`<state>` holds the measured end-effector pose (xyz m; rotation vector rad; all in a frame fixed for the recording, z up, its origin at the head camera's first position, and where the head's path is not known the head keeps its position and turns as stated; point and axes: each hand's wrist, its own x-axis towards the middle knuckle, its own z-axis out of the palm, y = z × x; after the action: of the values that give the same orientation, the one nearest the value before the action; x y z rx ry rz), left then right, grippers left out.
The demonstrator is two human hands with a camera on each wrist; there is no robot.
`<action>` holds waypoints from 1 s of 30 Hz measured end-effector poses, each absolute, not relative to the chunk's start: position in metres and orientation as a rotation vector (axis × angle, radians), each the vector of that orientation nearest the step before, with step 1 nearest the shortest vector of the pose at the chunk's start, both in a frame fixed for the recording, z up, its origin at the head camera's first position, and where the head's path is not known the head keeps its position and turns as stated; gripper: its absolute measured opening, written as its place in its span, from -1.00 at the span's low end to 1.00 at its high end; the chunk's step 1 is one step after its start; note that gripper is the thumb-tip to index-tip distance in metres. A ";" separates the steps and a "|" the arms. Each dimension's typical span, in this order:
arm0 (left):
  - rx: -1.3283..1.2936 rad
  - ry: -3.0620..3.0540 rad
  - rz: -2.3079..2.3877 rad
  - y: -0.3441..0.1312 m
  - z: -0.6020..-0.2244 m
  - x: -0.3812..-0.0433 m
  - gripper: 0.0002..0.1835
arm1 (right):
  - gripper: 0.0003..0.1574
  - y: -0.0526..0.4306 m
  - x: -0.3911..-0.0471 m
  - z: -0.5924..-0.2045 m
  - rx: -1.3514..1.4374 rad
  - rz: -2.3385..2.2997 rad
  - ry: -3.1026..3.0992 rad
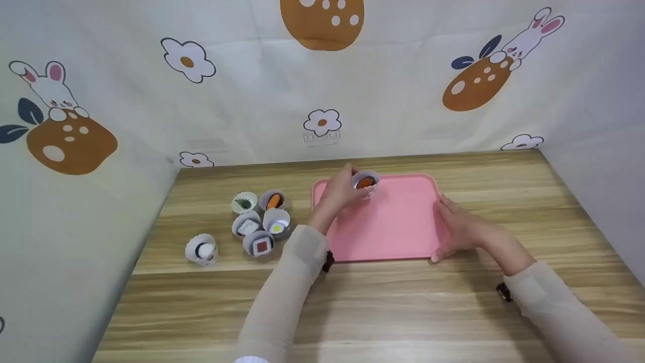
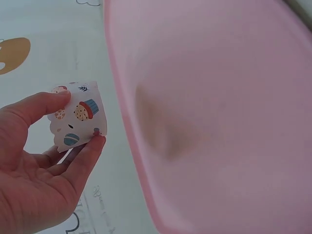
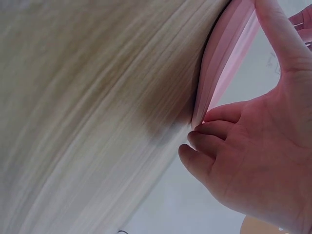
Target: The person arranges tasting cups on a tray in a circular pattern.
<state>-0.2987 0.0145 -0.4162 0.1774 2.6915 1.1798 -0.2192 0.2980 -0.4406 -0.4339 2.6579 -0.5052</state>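
A paper cupcake cup (image 2: 80, 114) with printed cakes is held between the thumb and fingers of my left hand (image 1: 341, 194). Inside it lies an orange-red topped sushi piece (image 1: 365, 182). This hand holds the cup above the far left part of a pink tray (image 1: 398, 217). My right hand (image 1: 462, 228) is spread along the tray's right side. Its fingers (image 3: 226, 114) touch the rim, with the thumb near the front corner.
Left of the tray, several paper cups with small sushi pieces stand in a cluster, among them a green-topped one (image 1: 244, 203) and a red-centred one (image 1: 259, 245). Another cup (image 1: 201, 249) stands apart, farther left. A patterned cloth (image 1: 252, 116) rises behind the wooden table (image 1: 383, 312).
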 end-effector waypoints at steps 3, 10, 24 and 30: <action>0.160 2.689 1.198 0.018 -0.422 -0.304 -0.43 | 0.85 0.298 -0.219 -0.441 -0.440 -0.519 2.663; 0.111 2.689 1.183 0.026 -0.431 -0.312 -0.45 | 0.84 0.298 -0.219 -0.441 -0.443 -0.516 2.667; 0.095 2.686 1.090 0.042 -0.437 -0.321 -0.42 | 0.86 0.297 -0.221 -0.441 -0.409 -0.483 2.658; 0.098 2.722 1.059 0.047 -0.438 -0.323 -0.40 | 0.82 0.297 -0.219 -0.440 -0.431 -0.489 2.658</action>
<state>-0.3225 0.0475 -0.4375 0.0976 2.7217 1.0589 -0.2193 0.2973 -0.4401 -0.4312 2.6581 -0.4893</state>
